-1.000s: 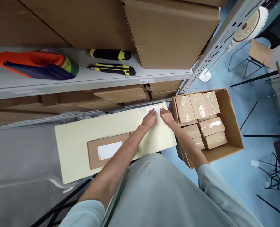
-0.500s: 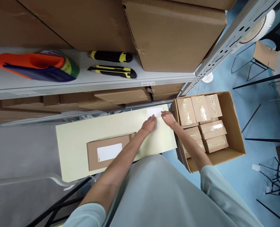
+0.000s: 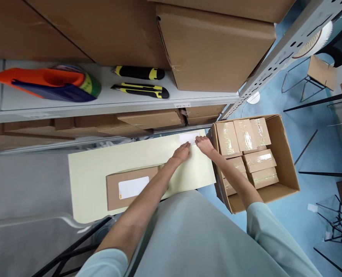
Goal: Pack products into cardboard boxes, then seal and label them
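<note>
A white label sheet (image 3: pixel 189 137) lies flat near the far right corner of the cream board (image 3: pixel 93 165). My left hand (image 3: pixel 182 152) is at its near edge, fingers curled together and closed on the paper. At the sheet's right corner my right hand (image 3: pixel 205 146) has its fingers pinched on it; the exact fingertip contact is too small to make out. Left of my left forearm sits a closed brown carton (image 3: pixel 113 190) bearing a white label (image 3: pixel 133 187); the forearm hides part of that carton.
An open cardboard box (image 3: pixel 285 154) holding several taped small cartons stands right of the board. On the shelf (image 3: pixel 104 86) beyond lie two utility knives (image 3: pixel 142 72) and an orange-and-blue tape dispenser (image 3: pixel 52 82). Large cartons (image 3: pixel 217 46) sit behind them. A perforated shelf post (image 3: pixel 275 61) rises at right.
My right hand has shifted slightly left and nearer to me along the label's corner, its fingers more curled. My left hand stays nearly in place. The view has tilted a little.
</note>
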### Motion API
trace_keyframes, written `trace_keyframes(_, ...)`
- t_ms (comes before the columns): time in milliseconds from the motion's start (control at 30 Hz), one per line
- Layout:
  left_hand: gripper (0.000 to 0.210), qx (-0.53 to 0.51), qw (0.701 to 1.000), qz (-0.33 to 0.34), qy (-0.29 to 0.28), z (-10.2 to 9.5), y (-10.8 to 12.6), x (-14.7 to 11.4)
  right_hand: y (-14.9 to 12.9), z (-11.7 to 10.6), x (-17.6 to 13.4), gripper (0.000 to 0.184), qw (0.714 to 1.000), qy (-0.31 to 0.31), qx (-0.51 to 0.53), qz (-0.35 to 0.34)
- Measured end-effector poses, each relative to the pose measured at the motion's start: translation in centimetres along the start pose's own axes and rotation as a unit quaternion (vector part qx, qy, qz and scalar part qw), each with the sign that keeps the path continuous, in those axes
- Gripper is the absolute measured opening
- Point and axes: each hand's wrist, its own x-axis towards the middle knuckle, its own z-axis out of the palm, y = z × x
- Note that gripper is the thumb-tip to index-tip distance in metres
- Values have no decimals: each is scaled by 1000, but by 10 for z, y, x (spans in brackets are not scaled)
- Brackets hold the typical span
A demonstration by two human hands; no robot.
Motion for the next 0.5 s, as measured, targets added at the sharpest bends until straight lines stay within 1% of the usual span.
trace_keyframes(100,58,-53,998,-26,33,-5,0,4,-6,-3,1,38,997,14,30,73)
trace_keyframes(167,50,-91,993,-42,65,-11,0,8,-13,-5,2,39,994,31,57,85)
trace_keyframes(233,45,-126,985,-54,102,-19,-1,11,-22,-7,5,40,995,58,71,48)
trace_keyframes(333,47,-166,973,-70,146,-33,-6,15,-41,-10,10,43,991,101,82,-42)
trace_keyframes(400,49,-209,956,-107,178,-43,-13,15,-56,-10,14,44,985,116,89,-94)
trace_keyframes(500,43,-265,923,-175,217,-56,-29,13,-75,-10,18,44,976,131,94,-148)
